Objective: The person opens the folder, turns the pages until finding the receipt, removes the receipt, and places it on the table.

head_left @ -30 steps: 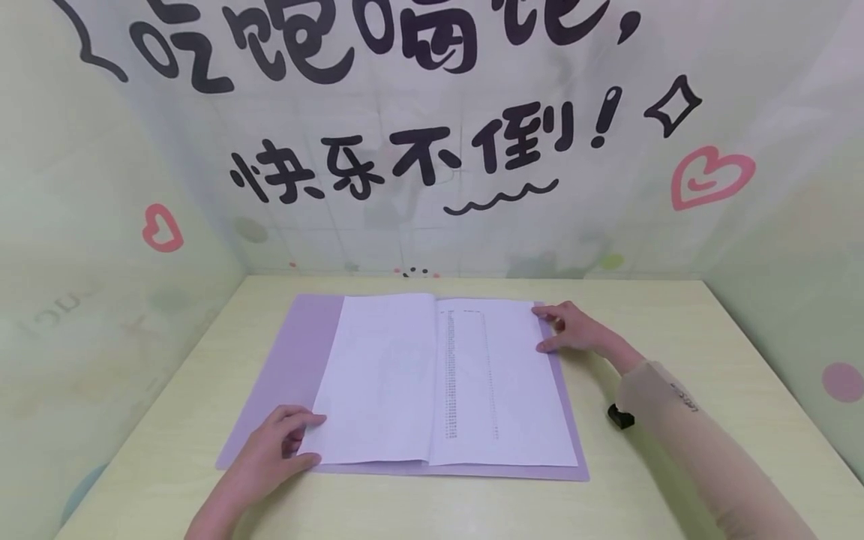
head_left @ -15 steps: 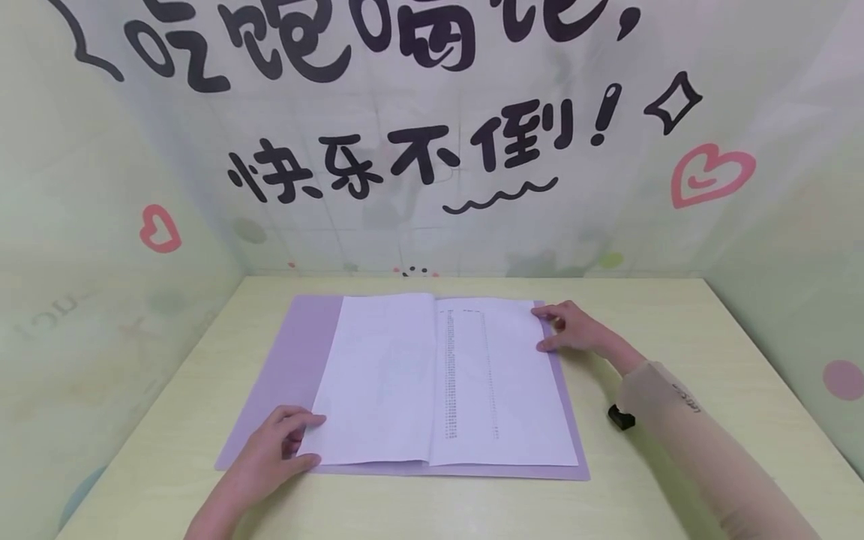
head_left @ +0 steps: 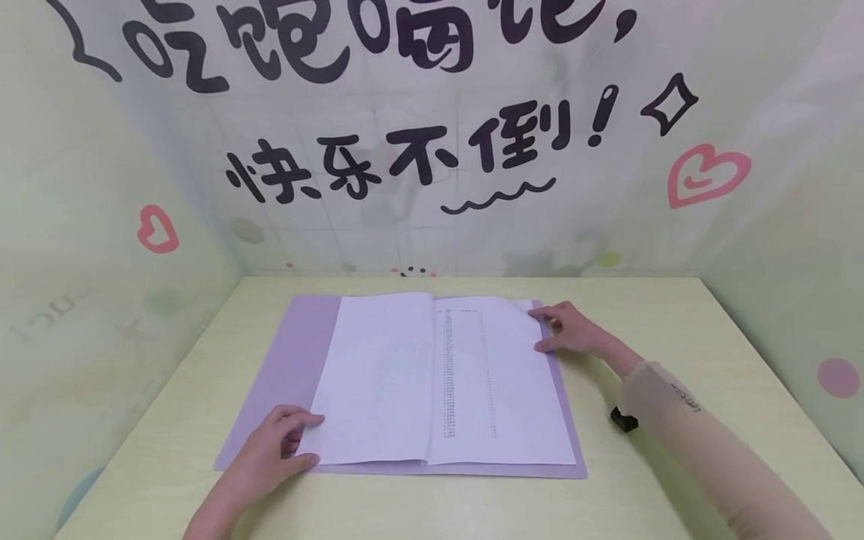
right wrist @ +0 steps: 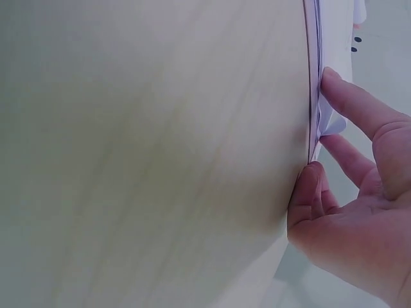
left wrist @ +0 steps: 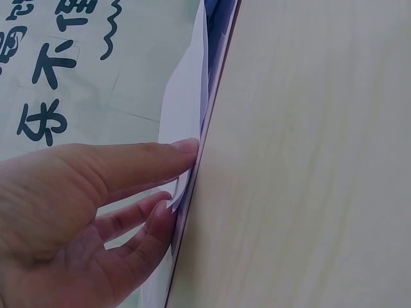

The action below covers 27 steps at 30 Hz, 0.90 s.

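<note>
A purple-covered booklet lies open on the table, with a blank white left page and a right page printed with a narrow list. At the left page's lower outer edge rests my left hand, thumb and index finger spread apart. In the left wrist view, the thumb presses near the booklet's edge and other fingertips touch the paper's corner. My right hand touches the upper outer edge of the right page. Its index finger is at the corner, where the paper curls up slightly; the thumb sits lower down.
The pale wood table extends around the booklet. A small black object lies beside the right sleeve. Behind and at both sides stand pale printed walls with black lettering and pink hearts.
The right page's upper outer corner now bends up a little at my right index finger. My left hand holds its place, and the whole view shifts slightly.
</note>
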Motion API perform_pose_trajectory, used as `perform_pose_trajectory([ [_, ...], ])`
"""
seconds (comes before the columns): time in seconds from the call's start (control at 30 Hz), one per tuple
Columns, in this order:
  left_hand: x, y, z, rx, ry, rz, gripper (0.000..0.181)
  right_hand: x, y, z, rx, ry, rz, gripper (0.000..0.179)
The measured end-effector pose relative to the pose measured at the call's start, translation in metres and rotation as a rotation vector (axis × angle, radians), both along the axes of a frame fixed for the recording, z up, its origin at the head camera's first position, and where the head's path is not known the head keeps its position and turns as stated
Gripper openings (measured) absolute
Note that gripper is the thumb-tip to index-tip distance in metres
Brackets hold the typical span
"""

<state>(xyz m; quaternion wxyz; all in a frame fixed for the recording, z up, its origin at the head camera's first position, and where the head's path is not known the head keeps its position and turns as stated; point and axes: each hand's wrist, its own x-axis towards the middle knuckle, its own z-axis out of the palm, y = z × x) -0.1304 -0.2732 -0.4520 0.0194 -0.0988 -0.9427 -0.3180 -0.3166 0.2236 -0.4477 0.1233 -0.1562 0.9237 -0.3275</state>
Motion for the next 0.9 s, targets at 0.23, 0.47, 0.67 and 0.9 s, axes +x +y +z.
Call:
perform_pose_trajectory([
  [0.23, 0.0001, 0.0010, 0.0002, 0.001, -0.011, 0.006, 0.046, 0.0002, -0.0009, -0.0019, 0.005, 0.053, 0.017, 0.071],
  [0.47, 0.0006, 0.0017, 0.0003, 0.000, 0.002, 0.007, 0.046, 0.0019, -0.0037, -0.0040, -0.056, 0.090, 0.006, 0.069],
  [0.67, 0.0016, 0.0022, 0.0004, -0.003, 0.005, 0.008, 0.046, 0.0053, -0.0057, -0.0068, -0.121, 0.064, -0.036, 0.079],
  [0.9, 0.0012, 0.0021, 0.0017, -0.011, -0.010, 0.018, 0.046, 0.0086, -0.0060, -0.0056, -0.162, 0.114, -0.022, 0.059],
])
